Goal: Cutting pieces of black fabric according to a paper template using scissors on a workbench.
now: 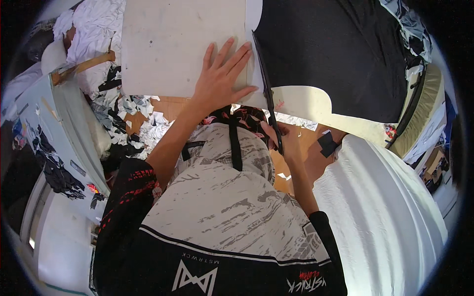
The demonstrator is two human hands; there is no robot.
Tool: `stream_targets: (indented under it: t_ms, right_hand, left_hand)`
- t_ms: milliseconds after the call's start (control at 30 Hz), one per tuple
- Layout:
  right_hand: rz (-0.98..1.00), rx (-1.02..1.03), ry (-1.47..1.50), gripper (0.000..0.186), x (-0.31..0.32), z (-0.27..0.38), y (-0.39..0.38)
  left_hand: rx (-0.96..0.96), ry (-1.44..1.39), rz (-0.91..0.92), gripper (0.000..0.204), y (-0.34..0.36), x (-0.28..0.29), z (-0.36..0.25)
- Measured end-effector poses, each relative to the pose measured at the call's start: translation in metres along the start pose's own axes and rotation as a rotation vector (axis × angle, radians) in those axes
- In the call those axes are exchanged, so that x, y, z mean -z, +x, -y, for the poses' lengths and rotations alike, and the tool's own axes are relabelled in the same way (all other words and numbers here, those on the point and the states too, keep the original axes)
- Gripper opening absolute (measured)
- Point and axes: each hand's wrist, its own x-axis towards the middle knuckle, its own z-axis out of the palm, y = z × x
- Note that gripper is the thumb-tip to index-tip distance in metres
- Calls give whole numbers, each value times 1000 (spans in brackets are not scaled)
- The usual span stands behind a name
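Right of your long black scissors [269, 94] spreads a broad, flat black cloth [335, 54]; left of them, a smooth beige rectangular sheet [177, 49]. The blades point away from you. Your left hand [223, 79], nearer them, lies flat on the sheet, fingers splayed (grasping nothing); your right hand [290, 142] grips the handles.

1. long black scissors [269, 96], handles in the right hand [288, 140], point away from the wearer, blades along the black cloth's [335, 59] left edge.
2. a broad beige sheet [173, 59], marked by one small dark ring, lies flat beneath the left hand [222, 79].
3. a pale strip [253, 74] shows between sheet and blades.
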Motion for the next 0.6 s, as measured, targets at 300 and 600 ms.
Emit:
stream_targets:
  t_ms: [300,600]
  right_hand:
    - [0,20,87,42,-6,39,0]
    - [-49,129,-126,38,10,-66,-72]
  left_hand:
    - [-6,5,2,84,-1,6,-4]
    - [-346,-75,-67,68,106,-11,-25]
